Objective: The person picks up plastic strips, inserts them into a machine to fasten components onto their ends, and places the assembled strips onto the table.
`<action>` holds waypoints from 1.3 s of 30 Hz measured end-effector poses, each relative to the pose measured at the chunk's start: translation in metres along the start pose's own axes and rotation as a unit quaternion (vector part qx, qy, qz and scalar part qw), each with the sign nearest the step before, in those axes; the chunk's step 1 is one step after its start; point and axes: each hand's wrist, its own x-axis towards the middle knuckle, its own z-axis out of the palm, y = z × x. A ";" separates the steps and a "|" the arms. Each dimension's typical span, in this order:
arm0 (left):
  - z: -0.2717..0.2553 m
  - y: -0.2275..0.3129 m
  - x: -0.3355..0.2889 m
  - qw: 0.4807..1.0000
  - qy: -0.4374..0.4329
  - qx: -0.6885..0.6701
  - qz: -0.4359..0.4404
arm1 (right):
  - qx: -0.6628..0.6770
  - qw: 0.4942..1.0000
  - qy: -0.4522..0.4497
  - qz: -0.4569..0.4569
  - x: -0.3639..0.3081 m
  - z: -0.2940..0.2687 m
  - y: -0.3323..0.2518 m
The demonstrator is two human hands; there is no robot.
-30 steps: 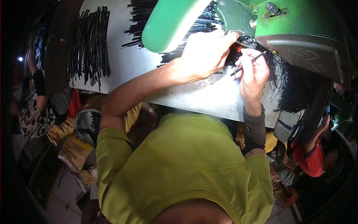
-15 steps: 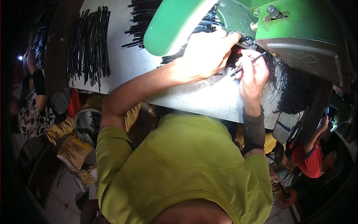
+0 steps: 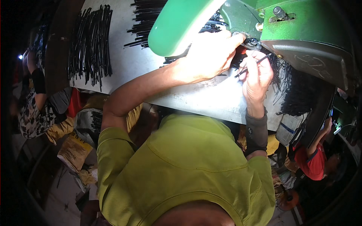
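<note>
While beside one green machine (image 3: 301, 30), two hands (image 3: 207, 56) (image 3: 257, 81)

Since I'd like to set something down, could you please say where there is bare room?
The tabletop shows bare patches: between the left bundle of black strips and the middle bundle, and along the near edge, below the left forearm, left of the right hand. It's crowded around the green machine and the dark pile near it.
</note>
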 end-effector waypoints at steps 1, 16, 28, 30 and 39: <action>0.000 0.000 0.000 1.000 0.000 0.000 0.000 | -0.001 1.000 -0.001 0.002 0.000 0.000 0.000; -0.029 0.022 0.014 0.967 -0.171 0.184 0.040 | 0.049 0.996 -0.016 0.075 0.004 -0.009 0.003; -0.046 0.020 -0.010 0.875 -0.211 -0.289 -0.326 | 0.190 0.977 -0.043 0.083 -0.005 0.009 -0.002; -0.051 0.008 -0.011 0.941 -0.194 -0.216 -0.177 | 0.120 0.989 -0.054 0.066 -0.004 0.011 -0.004; -0.054 -0.009 -0.011 0.665 -0.257 -0.567 -0.413 | 0.231 0.958 -0.085 0.145 0.005 0.006 0.003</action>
